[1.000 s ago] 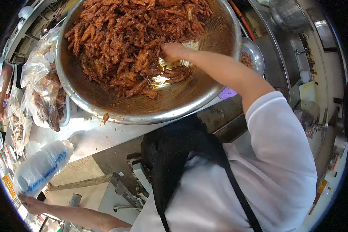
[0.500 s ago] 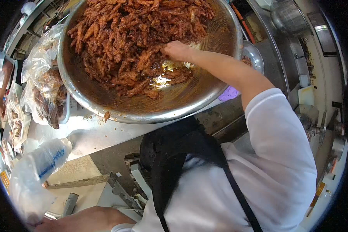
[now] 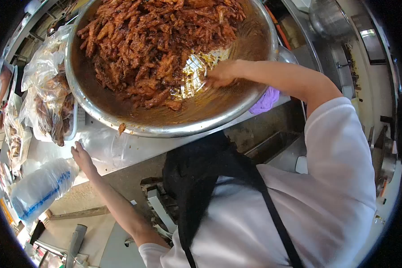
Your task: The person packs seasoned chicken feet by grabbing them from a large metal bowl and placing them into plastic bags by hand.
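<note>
A large heap of glossy, red-brown chicken feet [image 3: 152,49] fills much of a wide metal bowl [image 3: 178,131]. My right hand [image 3: 222,73] is low inside the bowl, right of the heap, its fingers curled down around brown chicken feet that are mostly hidden beneath them. Shiny bare metal and oil show beside it. At the table's left edge, my left hand [image 3: 82,158] has its fingers closed on a thin clear plastic bag [image 3: 109,145], which spreads to its right and is hard to make out. Just left of this hand lies a clear plastic roll [image 3: 44,190] with blue print.
Bagged brown food [image 3: 53,98] sits in a white basket [image 3: 79,123] left of the bowl. A purple cloth [image 3: 264,100] lies under the bowl's right rim. One small food scrap [image 3: 122,128] clings to the front rim. Another person's arm [image 3: 3,87] shows at far left.
My left hand has moved up from the lower left to the table edge, and clear plastic now spreads there. My right hand has drawn back rightward and down from the heap, exposing more metal.
</note>
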Available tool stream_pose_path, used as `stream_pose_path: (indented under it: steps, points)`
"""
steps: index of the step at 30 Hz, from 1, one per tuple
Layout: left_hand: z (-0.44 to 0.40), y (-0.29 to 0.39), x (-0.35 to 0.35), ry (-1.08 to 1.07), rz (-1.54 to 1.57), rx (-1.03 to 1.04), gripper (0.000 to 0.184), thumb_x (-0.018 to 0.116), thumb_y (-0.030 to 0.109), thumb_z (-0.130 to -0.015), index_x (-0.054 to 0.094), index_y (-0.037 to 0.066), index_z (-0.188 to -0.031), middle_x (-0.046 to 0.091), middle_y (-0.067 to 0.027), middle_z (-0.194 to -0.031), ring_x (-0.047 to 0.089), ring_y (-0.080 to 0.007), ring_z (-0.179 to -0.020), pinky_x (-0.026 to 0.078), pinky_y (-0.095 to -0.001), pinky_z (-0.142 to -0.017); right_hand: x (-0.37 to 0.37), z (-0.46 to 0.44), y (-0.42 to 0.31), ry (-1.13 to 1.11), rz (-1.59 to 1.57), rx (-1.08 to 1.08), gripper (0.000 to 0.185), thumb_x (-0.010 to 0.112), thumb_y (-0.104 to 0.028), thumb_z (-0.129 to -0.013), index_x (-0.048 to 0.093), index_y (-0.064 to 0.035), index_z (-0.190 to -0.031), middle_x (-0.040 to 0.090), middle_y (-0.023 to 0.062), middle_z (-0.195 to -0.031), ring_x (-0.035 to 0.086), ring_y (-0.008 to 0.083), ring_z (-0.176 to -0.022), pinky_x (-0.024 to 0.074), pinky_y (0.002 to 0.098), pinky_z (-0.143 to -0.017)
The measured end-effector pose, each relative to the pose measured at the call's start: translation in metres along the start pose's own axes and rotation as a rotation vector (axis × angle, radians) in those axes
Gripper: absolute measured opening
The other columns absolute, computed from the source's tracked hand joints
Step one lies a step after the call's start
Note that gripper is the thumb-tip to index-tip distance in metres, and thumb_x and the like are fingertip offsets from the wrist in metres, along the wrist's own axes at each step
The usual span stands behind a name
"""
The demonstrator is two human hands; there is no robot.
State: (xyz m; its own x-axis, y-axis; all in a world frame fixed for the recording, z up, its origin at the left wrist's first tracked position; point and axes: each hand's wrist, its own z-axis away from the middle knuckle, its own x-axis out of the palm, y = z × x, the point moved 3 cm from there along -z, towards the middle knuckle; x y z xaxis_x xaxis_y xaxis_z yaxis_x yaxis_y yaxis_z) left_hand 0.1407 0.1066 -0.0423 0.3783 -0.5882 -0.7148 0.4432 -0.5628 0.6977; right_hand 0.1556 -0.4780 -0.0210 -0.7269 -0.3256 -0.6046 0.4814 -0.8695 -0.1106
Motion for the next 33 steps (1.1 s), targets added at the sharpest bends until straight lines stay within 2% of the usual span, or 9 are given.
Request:
stream_pose_path:
  steps: [3,6,12,15,16,21,25,29,33]
  points:
    - [0.056,0.046,-0.02,-0.001,0.033,0.147,0.06,0.048,0.039,-0.094,0.039,-0.005,-0.134,0.046,-0.0235,-0.133,0.044,-0.0339,-0.124,0.033,-0.0384,-0.103,0.0,0.003,0.014,-0.06,0.067,0.279,0.054,0.053,-0.051,-0.084,0.062,-0.0053,-0.111,0.064,0.0147,-0.109,0.062,0.0316,-0.1,0.048,0.0437,-0.087]
    - [0.144,0.072,-0.001,-0.063,-0.303,0.707,0.079,0.066,0.038,-0.082,0.028,0.001,-0.141,0.027,-0.0221,-0.146,0.021,-0.0394,-0.135,0.019,-0.0508,-0.109,-0.011,-0.005,-0.06,-0.034,-0.159,0.259,0.057,0.049,-0.052,-0.087,0.065,-0.0017,-0.109,0.064,0.0163,-0.111,0.059,0.0298,-0.106,0.0421,0.0435,-0.096]
    - [0.143,0.016,-0.041,-0.05,-0.255,0.551,0.086,0.069,0.035,-0.075,0.025,0.005,-0.142,0.022,-0.0224,-0.147,0.016,-0.0414,-0.136,0.015,-0.0535,-0.11,-0.071,-0.013,-0.134,0.177,-1.171,-0.427,0.051,0.053,-0.044,-0.088,0.06,-0.0047,-0.118,0.065,0.0111,-0.112,0.062,0.0273,-0.099,0.0487,0.0413,-0.087]
    - [0.135,-0.017,-0.063,-0.122,-0.307,0.513,0.077,0.067,0.028,-0.075,0.031,0.003,-0.138,0.025,-0.0247,-0.144,0.02,-0.0407,-0.134,0.017,-0.0527,-0.11,-0.084,0.021,-0.121,-0.084,-1.65,-0.185,0.046,0.056,-0.042,-0.087,0.06,-0.0101,-0.12,0.061,0.0088,-0.121,0.058,0.0237,-0.109,0.0469,0.0385,-0.09]
    - [0.129,-0.037,-0.064,-0.062,-0.338,0.476,0.073,0.066,0.027,-0.075,0.034,0.002,-0.136,0.031,-0.025,-0.139,0.027,-0.0397,-0.131,0.022,-0.0514,-0.107,-0.075,0.013,-0.107,-0.125,-1.704,-0.219,0.061,0.062,-0.049,-0.081,0.053,-0.0131,-0.13,0.043,0.0103,-0.141,0.039,0.0242,-0.13,0.0367,0.0444,-0.102]
    - [0.102,-0.074,-0.036,-0.108,-0.193,-0.014,0.052,0.062,0.022,-0.081,0.047,-0.004,-0.123,0.055,-0.0231,-0.114,0.054,-0.033,-0.106,0.045,-0.0428,-0.088,-0.065,0.026,-0.025,0.108,-1.444,0.108,0.103,0.074,-0.06,-0.062,0.033,-0.0107,-0.143,0.018,0.0193,-0.151,0.01,0.0341,-0.141,0.0157,0.0479,-0.112]
    - [0.128,-0.017,-0.011,-0.089,0.051,0.149,0.047,0.059,0.022,-0.086,0.049,-0.005,-0.123,0.06,-0.0209,-0.109,0.059,-0.0274,-0.096,0.049,-0.0368,-0.079,-0.023,-0.006,0.062,0.18,-1.074,0.307,0.117,0.081,-0.054,-0.054,0.025,-0.0046,-0.144,0.015,0.0189,-0.152,0.013,0.0334,-0.14,0.0191,0.0512,-0.111]
    - [0.151,-0.01,-0.021,0.071,-0.288,0.522,0.054,0.056,0.028,-0.089,0.042,-0.002,-0.133,0.046,-0.0212,-0.132,0.043,-0.0346,-0.121,0.033,-0.0469,-0.101,-0.036,0.01,0.058,0.226,-0.861,0.445,0.111,0.079,-0.053,-0.055,0.032,-0.002,-0.141,0.028,0.0185,-0.148,0.028,0.0325,-0.135,0.0288,0.0435,-0.109]
    - [0.163,-0.026,-0.01,0.088,-0.28,0.517,0.058,0.058,0.025,-0.084,0.041,0.0,-0.133,0.038,-0.0202,-0.138,0.034,-0.0394,-0.126,0.024,-0.0528,-0.105,-0.05,0.007,0.042,0.168,-0.67,0.389,0.102,0.075,-0.058,-0.062,0.039,0.0014,-0.137,0.037,0.0199,-0.142,0.036,0.033,-0.131,0.0313,0.0395,-0.108]
